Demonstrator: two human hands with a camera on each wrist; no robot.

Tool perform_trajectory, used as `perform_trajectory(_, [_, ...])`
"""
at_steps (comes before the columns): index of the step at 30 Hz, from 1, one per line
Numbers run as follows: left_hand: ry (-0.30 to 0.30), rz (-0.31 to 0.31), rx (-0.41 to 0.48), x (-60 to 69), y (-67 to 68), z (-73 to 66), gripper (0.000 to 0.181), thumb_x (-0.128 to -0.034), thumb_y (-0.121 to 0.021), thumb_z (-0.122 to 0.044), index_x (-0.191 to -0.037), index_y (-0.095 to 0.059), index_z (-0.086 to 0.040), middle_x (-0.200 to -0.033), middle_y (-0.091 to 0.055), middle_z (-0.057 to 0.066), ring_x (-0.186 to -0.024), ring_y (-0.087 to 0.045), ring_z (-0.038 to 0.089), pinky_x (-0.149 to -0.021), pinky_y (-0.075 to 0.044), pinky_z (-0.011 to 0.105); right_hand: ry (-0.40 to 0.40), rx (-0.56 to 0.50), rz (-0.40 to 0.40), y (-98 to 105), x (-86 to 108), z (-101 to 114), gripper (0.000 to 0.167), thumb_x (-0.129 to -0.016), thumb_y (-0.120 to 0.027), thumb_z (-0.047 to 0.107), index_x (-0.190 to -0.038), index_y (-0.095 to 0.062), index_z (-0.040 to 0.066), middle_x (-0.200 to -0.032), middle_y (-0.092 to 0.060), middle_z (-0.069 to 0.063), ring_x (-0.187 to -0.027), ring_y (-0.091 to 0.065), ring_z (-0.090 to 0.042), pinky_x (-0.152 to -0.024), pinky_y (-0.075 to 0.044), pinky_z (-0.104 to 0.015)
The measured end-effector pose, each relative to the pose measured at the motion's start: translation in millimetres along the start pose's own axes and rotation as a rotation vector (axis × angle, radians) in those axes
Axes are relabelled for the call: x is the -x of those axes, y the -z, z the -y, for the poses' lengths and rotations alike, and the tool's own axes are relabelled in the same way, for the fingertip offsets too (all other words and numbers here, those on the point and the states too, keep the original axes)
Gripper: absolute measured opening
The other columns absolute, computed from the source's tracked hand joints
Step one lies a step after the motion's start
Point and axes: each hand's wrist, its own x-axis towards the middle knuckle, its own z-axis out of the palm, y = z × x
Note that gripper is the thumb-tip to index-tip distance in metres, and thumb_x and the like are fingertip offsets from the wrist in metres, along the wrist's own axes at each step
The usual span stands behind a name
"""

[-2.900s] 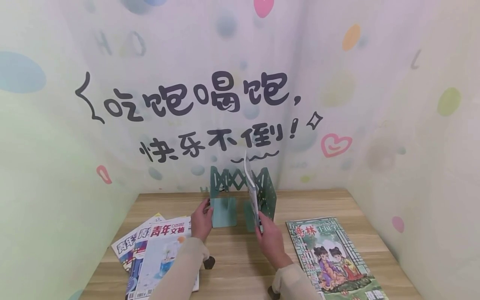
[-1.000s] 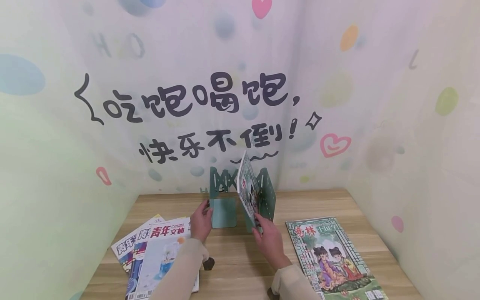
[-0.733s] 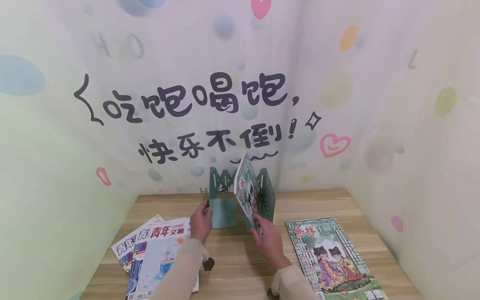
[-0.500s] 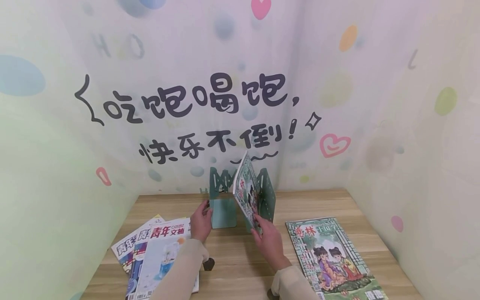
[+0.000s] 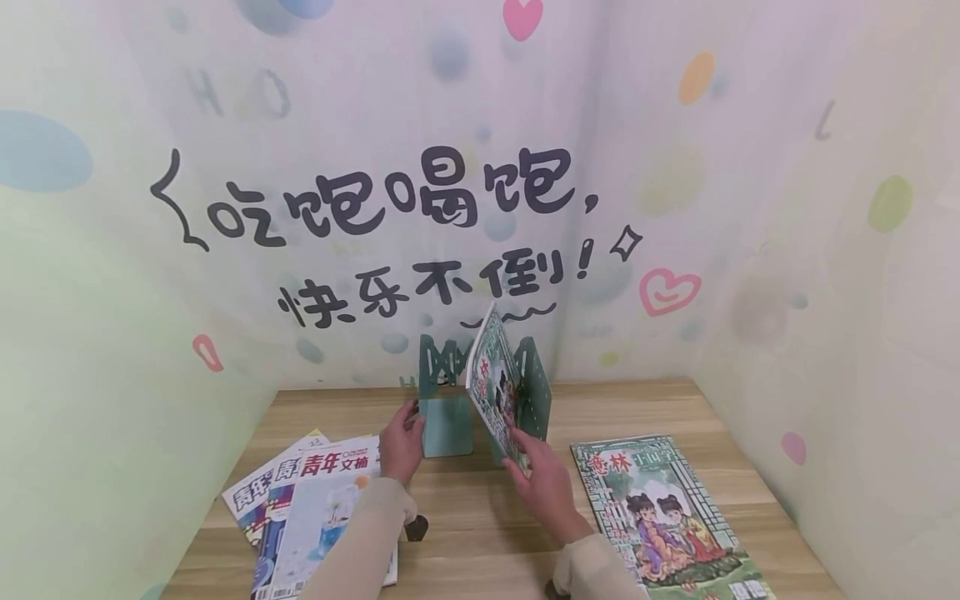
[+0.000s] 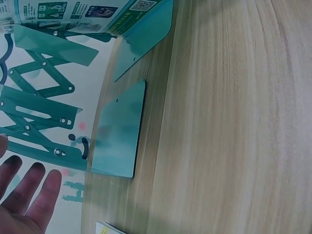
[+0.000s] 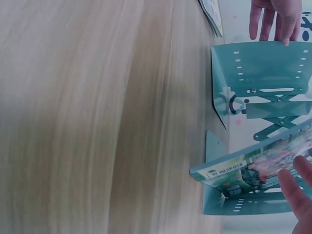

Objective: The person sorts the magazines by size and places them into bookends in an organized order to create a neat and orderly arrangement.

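Note:
A green expandable bookend (image 5: 448, 423), with a crisscross linkage at its back, stands near the back of the table. My left hand (image 5: 401, 446) is at its left plate, fingers fairly straight; in the right wrist view the tips of this left hand (image 7: 277, 19) meet the plate's edge. A magazine (image 5: 491, 379) stands on edge inside the bookend, tilted left at the top, near the right plate. My right hand (image 5: 547, 483) is at the magazine's near edge, fingers extended. In the right wrist view its fingers (image 7: 292, 192) overlap the magazine's face; whether they touch it is unclear.
Several overlapping magazines (image 5: 330, 508) lie on the left of the wooden table (image 5: 472, 542). Another magazine (image 5: 667, 517), with two cartoon children on its cover, lies flat on the right. A printed curtain (image 5: 450, 100) hangs behind the table.
The magazine in the bookend has turned so that its front cover shows. My right hand has lately shifted slightly right and toward me. The left hand stays at the left plate.

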Motion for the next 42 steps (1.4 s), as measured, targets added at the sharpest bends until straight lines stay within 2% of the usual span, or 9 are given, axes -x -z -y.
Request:
perform_trajectory(4, [-0.015, 0.012, -0.008, -0.3, -0.4, 0.2, 0.04, -0.0983, -0.056, -0.013, -0.138, -0.052, -0.007, -0.134, -0.057, 0.016, -0.112, -0.061, 0.033, -0.09, -0.053, 0.044, -0.002, -0.045, 0.014, 8, 2.4, -4, 0.053, -0.084, -0.078, 0.02, -0.132, -0.058, 0.01, -0.119, -0.065, -0.008, -0.094, -0.066, -0.023, -0.069, -0.058, -0.031])
perform_trajectory(13, [-0.021, 0.004, 0.001, 0.5, 0.5, -4.0, 0.041, -0.0981, -0.057, -0.011, -0.138, -0.051, -0.004, -0.133, -0.057, 0.018, -0.112, -0.061, 0.034, -0.09, -0.053, 0.045, -0.056, -0.083, 0.067, 23, 11.9, -13, 0.051, -0.087, -0.075, 0.025, -0.134, -0.057, 0.016, -0.115, -0.066, -0.007, -0.093, -0.065, -0.024, -0.071, -0.058, -0.035])
perform_trajectory(20, [-0.001, -0.001, -0.002, -1.1, 0.3, -4.7, 0.042, -0.0977, -0.058, -0.011, -0.138, -0.051, -0.005, -0.134, -0.057, 0.017, -0.112, -0.061, 0.034, -0.09, -0.053, 0.045, -0.005, -0.096, 0.052, 28, 18.3, -23, 0.054, -0.083, -0.078, 0.02, -0.133, -0.057, 0.013, -0.114, -0.066, -0.008, -0.091, -0.065, -0.023, -0.072, -0.058, -0.036])
perform_trajectory(30, [0.014, 0.006, 0.02, -5.8, -0.4, -7.2, 0.045, -0.0959, -0.06, -0.013, -0.139, -0.05, -0.007, -0.135, -0.056, 0.016, -0.114, -0.059, 0.032, -0.091, -0.053, 0.044, -0.027, -0.089, 0.068, 38, 23.2, -34, 0.057, -0.081, -0.08, 0.023, -0.133, -0.058, 0.014, -0.118, -0.066, -0.005, -0.098, -0.065, -0.022, -0.077, -0.056, -0.04])
perform_trajectory(36, [0.029, 0.004, 0.026, -8.5, -1.5, -9.9, 0.047, -0.0949, -0.061, -0.01, -0.141, -0.049, -0.008, -0.136, -0.055, 0.016, -0.116, -0.059, 0.033, -0.091, -0.052, 0.046, -0.022, -0.093, 0.06, 37, 26.4, -40, 0.057, -0.079, -0.081, 0.016, -0.131, -0.058, 0.009, -0.121, -0.065, -0.006, -0.097, -0.065, -0.026, -0.078, -0.056, -0.041])
perform_trajectory(42, [0.031, 0.004, 0.019, -9.2, -1.3, -12.4, 0.048, -0.0941, -0.062, -0.008, -0.14, -0.05, -0.01, -0.136, -0.055, 0.015, -0.115, -0.059, 0.033, -0.091, -0.052, 0.045, -0.054, -0.089, 0.065, 44, 28.4, -43, 0.059, -0.079, -0.082, 0.015, -0.132, -0.058, 0.008, -0.121, -0.064, -0.008, -0.099, -0.064, -0.028, -0.08, -0.055, -0.046])
